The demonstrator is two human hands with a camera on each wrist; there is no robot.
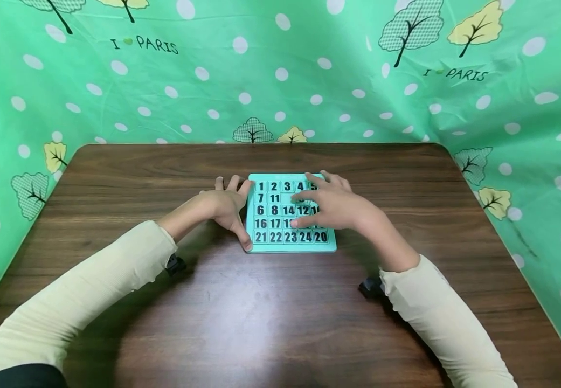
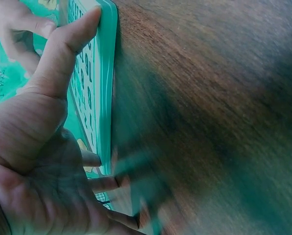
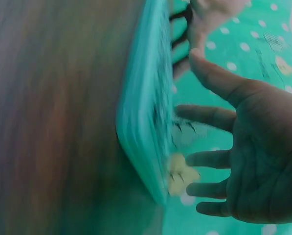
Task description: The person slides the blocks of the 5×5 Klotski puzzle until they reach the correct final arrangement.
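Note:
A turquoise sliding number puzzle [image 1: 291, 248] lies flat on the table, its black-numbered tiles in rows. In the second row a space without a number shows beside the 11 tile [image 1: 274, 198]. My left hand [image 1: 227, 206] steadies the puzzle's left side, with the thumb on the near left corner and the index finger at the far left corner. The other left fingers spread beyond the frame. Over the right part of the puzzle is my right hand [image 1: 340, 207], fingers extended and apart, covering several tiles. Whether its fingertips touch the tiles cannot be told.
The brown wooden table [image 1: 241, 318] extends around the puzzle on all sides. Behind it and along both sides hangs a green cloth [image 1: 261, 59] with white dots and printed trees. Dark wrist devices [image 1: 371, 287] sit under both forearms.

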